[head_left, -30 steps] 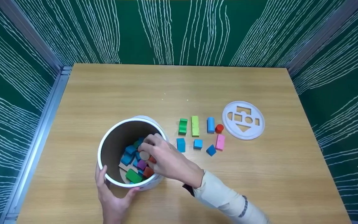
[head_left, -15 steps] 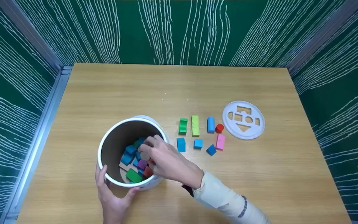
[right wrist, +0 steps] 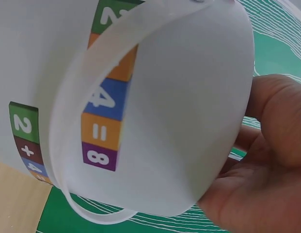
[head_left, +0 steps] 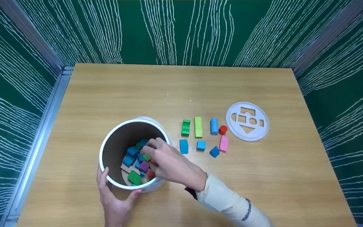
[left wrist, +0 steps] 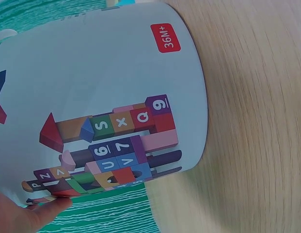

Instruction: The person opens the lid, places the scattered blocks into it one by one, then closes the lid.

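A white cardboard bucket (head_left: 166, 135) stands on the table, its round mouth facing the head camera. My left hand (head_left: 115, 197) holds its near left side, thumb at the front and fingers along the rim; the left wrist view shows printed blocks on its wall. My right hand (head_left: 169, 159) reaches inside over the right rim, fingers bent down among loose toy blocks. A small green block (head_left: 146, 157) lies at its fingertips, but the hand hides whether they pinch anything. Around it lie a purple block (head_left: 144, 165), a larger green block (head_left: 134, 177) and several blue blocks (head_left: 129, 160).
Right of the bucket lie a green arched block (head_left: 185, 127), a lime block (head_left: 198, 127), a blue cylinder (head_left: 214, 126), a red cylinder (head_left: 222, 129), a pink block (head_left: 223, 143) and several blue ones (head_left: 201, 145). A white shape-sorter lid (head_left: 257, 136) lies beyond. A handle (right wrist: 68, 111) hangs on the bucket.
The round wooden piece by my right fingertips has gone from there, and a small green block shows in its place. A wooden piece now shows beside the larger green block. My left hand stays put.
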A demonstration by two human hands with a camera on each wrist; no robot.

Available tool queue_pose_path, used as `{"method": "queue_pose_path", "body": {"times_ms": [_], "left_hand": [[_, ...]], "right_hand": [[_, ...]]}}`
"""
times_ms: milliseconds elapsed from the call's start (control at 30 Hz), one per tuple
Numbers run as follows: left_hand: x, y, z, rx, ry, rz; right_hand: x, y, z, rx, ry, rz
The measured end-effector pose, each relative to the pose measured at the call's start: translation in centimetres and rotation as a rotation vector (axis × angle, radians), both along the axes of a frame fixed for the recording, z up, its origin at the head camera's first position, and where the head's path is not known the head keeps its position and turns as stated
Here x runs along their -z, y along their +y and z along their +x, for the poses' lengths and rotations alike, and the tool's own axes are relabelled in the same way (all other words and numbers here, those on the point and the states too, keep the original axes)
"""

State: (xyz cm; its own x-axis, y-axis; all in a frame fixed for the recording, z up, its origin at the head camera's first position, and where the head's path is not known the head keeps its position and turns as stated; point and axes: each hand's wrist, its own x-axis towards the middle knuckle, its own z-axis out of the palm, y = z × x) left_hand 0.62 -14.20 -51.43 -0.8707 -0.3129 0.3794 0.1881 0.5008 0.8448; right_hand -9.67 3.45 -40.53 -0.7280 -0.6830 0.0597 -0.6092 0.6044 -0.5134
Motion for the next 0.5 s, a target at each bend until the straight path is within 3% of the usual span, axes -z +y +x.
{"method": "queue_pose_path", "body": {"times_ms": [367, 500], "left_hand": [[0.36, -0.24, -0.12, 0.028, 0.055, -0.016], [0.2, -0.18, -0.15, 0.027, 0.052, -0.011]], "right_hand": [[-0.32, 0.34, 0.12, -0.015, 0.086, -0.075], [-0.63, 0.7, 0.17, -0.004, 0.08, -0.105]]}}
